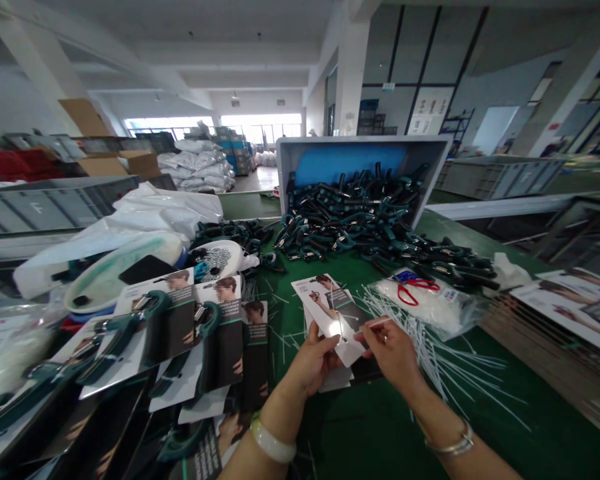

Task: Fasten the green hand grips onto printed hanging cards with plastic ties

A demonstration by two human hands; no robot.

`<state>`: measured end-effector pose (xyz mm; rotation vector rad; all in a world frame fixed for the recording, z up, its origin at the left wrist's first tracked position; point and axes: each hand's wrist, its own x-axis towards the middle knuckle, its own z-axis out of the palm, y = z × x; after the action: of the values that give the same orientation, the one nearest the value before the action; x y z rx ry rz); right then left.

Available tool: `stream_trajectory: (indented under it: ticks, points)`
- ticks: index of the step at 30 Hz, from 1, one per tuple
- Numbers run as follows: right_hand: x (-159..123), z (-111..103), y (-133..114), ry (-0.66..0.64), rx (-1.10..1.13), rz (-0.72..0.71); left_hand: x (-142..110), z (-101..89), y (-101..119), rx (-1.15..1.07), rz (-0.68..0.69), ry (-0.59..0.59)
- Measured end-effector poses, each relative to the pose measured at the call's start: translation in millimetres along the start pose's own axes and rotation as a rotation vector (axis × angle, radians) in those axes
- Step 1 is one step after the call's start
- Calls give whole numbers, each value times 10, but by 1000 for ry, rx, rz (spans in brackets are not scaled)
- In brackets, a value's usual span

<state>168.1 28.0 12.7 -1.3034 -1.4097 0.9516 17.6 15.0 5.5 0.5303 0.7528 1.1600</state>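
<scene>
CARD IN LEFT-HAND GRIP, FINE WORK AT NEAR END

Pinching card (325, 312) with left hand (314, 360), thumb on top, fingers beneath. Pinching likewise with right hand (393, 350), thumb and fingertips drawn together at the card's near right edge; cannot tell what, if anything, lies between.

Judged a delicate step at the near end. For sound work: brace card firmly in left hand without bowing it; set left thumb clear of the working spot; bring right fingertips in squarely and lightly; tilt slightly to shed glare (335, 328) from the face; avoid sideways pulling, for risk of creasing or tearing.

Position, with 12 straight ahead. Seen from left hand: card at 12 to 1, in contact. Seen from right hand: card at 10, near edge at the fingertips. Around card: further cards (336, 383) at 6, just below; ties (425, 340) at 3 to 4, beyond right hand; loose tools (330, 220) at 12, well apart.
</scene>
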Motion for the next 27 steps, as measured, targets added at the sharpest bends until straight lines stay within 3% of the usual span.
stream_trajectory:
  ticks: [6,10,13,18,19,21,23,24,25,27]
  points:
    - [3,65,54,7,-60,26,-36,17,-7,-46,50,-80]
    - [26,71,80,1,-98,127,-21,-68,9,-51,-85,-157]
    - [20,64,85,-34,-128,131,16,-109,-36,64,-135,-118]
    - [16,-6,80,-171,-292,100,32,-68,-121,337,-61,-7]
    - [18,-45,85,-153,-330,75,28,-63,-111,371,-72,19]
    - [3,-142,90,13,-433,-37,21,-68,-62,422,-96,62]
    - [-59,-233,73,230,-567,-240,15,-84,6,442,-101,78]
    - [-109,-263,55,254,-642,-361,11,-91,41,446,-105,71]
    - [-169,-278,33,196,-719,-473,4,-95,73,449,-113,57]
    - [-289,-262,1,-54,-856,-614,-16,-93,129,453,-130,21]
